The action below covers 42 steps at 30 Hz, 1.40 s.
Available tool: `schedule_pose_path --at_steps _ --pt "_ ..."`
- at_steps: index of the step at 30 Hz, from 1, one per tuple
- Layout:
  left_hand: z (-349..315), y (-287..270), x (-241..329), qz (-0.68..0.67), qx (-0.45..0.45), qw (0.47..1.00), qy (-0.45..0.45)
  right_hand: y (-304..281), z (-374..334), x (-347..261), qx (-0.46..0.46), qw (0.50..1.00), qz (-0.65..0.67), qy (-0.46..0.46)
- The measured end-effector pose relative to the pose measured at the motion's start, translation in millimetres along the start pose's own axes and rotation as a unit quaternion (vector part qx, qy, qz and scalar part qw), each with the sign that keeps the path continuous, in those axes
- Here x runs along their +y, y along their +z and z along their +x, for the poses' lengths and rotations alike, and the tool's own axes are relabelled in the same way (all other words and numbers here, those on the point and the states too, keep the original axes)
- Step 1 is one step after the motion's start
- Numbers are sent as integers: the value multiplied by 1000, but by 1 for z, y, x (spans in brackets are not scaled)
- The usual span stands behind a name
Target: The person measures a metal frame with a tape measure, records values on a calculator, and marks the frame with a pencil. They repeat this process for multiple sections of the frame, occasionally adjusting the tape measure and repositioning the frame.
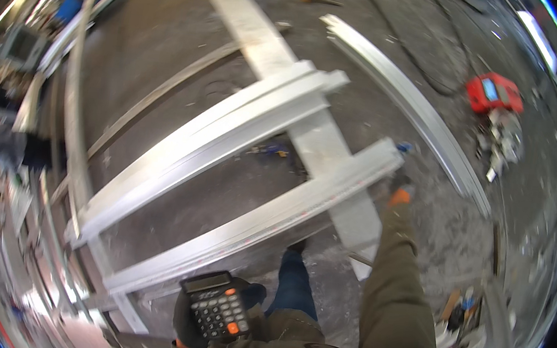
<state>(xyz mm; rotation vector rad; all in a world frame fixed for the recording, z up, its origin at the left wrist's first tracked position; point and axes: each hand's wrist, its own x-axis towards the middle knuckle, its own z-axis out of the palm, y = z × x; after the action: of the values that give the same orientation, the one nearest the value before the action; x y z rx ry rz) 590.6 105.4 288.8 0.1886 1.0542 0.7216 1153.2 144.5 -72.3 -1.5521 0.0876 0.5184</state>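
the person's two hands are apart: the gloved left hand (185, 319) is wrapped around a black rectangular calculator with grey and orange keys (215, 307), held up in front of the body, below the lower edge of the nearer long silvery metal profile (258, 224). the right arm, in an olive-brown sleeve, reaches forward, and the dark-gloved right hand (403, 186) with its orange cuff is just beside that profile's right end; its fingers are blurred, so i cannot tell whether they grip anything. near it is a small blue object (403, 147), too small to make out. the profile lies across a wide pale flat beam (322, 141), jutting past its right edge, and a stack of similar silvery profiles (199, 140) crosses the same beam farther off. beyond the beam's right edge are a lone silvery profile (415, 111) and a red boxy device with a screen (503, 97).
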Motion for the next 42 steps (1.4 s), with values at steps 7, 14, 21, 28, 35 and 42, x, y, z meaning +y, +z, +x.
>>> schedule_pose_path --at_steps 7,14,21,28,35,42 --pt "-78 -69 5 174 66 964 187 29 -99 -20 -149 971 -127 -139" --pt "-163 -180 -1 328 161 789 494 40 -332 69 -351 919 -153 -96" --pt "-264 -281 -11 375 293 665 576 47 -608 71 -634 762 -128 30" --pt "-296 -340 -30 202 279 803 486 57 -787 1 -754 596 -252 112" --pt "-280 -363 -7 -157 244 830 476 99 -843 29 -776 534 -325 84" --pt "-232 -416 38 -119 302 850 415 153 -869 51 -784 540 -306 -14"
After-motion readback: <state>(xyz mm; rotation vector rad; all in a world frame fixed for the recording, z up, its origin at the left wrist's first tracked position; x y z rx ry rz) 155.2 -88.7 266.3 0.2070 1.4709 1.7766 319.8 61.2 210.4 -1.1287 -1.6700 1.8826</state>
